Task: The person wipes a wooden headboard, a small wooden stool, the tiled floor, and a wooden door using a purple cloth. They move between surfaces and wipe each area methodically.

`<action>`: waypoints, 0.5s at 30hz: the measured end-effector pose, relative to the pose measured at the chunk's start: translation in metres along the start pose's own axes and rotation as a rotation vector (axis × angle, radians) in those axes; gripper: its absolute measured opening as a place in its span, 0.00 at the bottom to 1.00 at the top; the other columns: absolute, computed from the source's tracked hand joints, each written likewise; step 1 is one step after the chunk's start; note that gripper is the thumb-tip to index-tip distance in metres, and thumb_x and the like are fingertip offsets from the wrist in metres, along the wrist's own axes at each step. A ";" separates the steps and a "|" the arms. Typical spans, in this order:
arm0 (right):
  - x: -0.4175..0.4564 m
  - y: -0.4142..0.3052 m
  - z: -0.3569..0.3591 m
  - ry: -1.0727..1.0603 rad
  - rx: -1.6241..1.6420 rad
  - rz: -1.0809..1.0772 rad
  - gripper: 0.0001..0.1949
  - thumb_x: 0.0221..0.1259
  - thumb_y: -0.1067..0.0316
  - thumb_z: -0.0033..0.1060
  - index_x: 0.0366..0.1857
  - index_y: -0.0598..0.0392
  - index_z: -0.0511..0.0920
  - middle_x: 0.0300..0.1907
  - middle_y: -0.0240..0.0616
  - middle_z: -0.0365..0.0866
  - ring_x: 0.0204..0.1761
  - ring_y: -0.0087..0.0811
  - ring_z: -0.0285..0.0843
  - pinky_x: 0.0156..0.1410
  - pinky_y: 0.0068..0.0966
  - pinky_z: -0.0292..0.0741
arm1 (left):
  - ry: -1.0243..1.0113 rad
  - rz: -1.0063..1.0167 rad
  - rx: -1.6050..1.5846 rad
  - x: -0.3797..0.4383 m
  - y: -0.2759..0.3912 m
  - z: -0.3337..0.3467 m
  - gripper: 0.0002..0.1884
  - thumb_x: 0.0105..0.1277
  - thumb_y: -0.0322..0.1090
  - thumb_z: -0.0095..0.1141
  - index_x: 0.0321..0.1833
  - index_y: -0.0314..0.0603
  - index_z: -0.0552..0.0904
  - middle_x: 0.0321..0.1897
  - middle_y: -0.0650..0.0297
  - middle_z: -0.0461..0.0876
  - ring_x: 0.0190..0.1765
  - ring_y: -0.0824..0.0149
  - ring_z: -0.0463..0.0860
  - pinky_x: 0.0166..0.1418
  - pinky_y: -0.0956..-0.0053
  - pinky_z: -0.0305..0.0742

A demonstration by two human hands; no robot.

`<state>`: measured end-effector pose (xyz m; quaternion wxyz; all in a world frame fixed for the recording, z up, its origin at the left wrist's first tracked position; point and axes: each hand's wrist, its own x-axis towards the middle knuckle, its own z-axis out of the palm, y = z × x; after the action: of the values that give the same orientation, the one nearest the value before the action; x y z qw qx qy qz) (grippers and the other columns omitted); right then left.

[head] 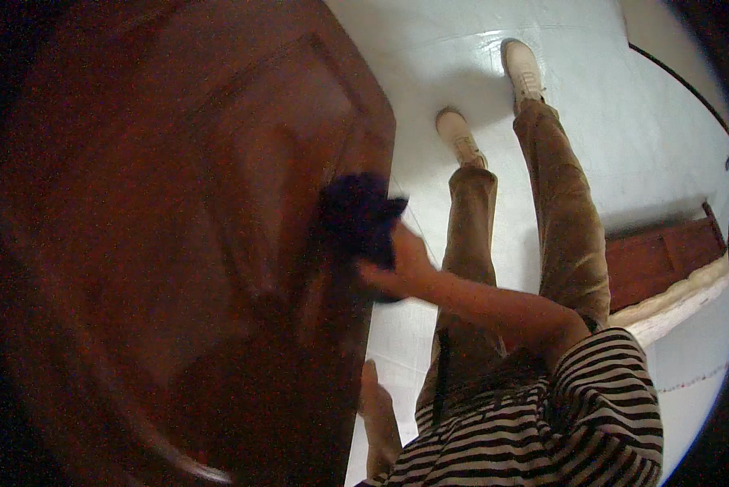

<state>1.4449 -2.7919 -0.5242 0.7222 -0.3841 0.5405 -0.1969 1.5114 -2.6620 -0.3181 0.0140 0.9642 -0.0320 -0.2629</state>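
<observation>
My right hand (401, 262) grips a dark blue cloth (358, 219) and holds it against the dark brown wooden panel (255, 182), close to its right edge. The cloth hides part of my fingers. Lower down, my left hand (373, 389) is at the edge of the same panel; its fingers are partly hidden, so I cannot tell whether it grips the edge. The panel is glossy, with a raised or grooved pattern, and looks like a door or a furniture front.
My feet in beige shoes (525, 73) stand on a pale, shiny floor (632, 134) right of the panel. A reddish-brown wooden furniture piece (662, 262) with a cream-coloured edge lies at the right. A dark strip runs along the floor's edge at the upper right.
</observation>
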 end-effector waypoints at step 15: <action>-0.037 0.051 0.020 -0.151 0.117 0.572 0.33 0.62 0.36 0.53 0.58 0.56 0.76 0.51 0.52 0.83 0.54 0.51 0.81 0.63 0.43 0.72 | 0.077 0.392 0.091 -0.023 -0.087 -0.038 0.11 0.67 0.21 0.50 0.48 0.24 0.83 0.48 0.51 0.84 0.50 0.57 0.80 0.59 0.70 0.74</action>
<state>1.4444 -2.7273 -0.5374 0.8073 -0.1877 0.5594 0.0130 1.5158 -2.5730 -0.2782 0.0228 0.9484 -0.2305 -0.2164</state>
